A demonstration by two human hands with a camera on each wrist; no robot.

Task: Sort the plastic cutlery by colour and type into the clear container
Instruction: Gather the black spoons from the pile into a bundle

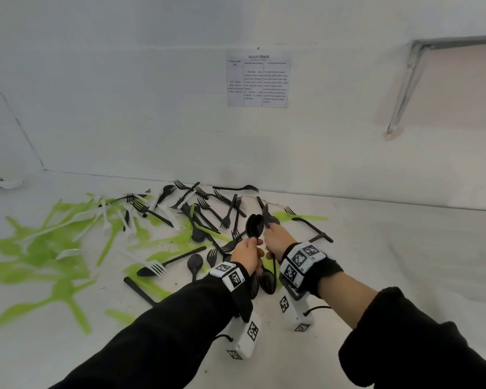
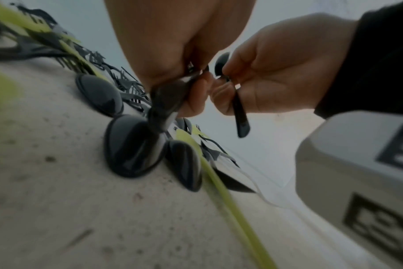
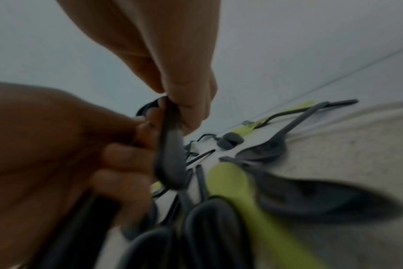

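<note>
Above the black spoons (image 1: 265, 280) lying on the tabletop (image 1: 376, 262), the left hand (image 1: 247, 255) clutches a bundle of black spoons (image 1: 254, 225) while the right hand (image 1: 278, 240) pinches one black spoon (image 2: 240, 116) beside it. No clear container shows. Merging them risks a slip, since smooth handles fan out of a loose grasp back into the mixed pile (image 1: 180, 220).

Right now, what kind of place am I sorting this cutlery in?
Probably a staged recording booth rather than a kitchen: bare white walls, a printed instruction sheet pinned up, and a white-covered surface strewn with plastic cutlery.
</note>
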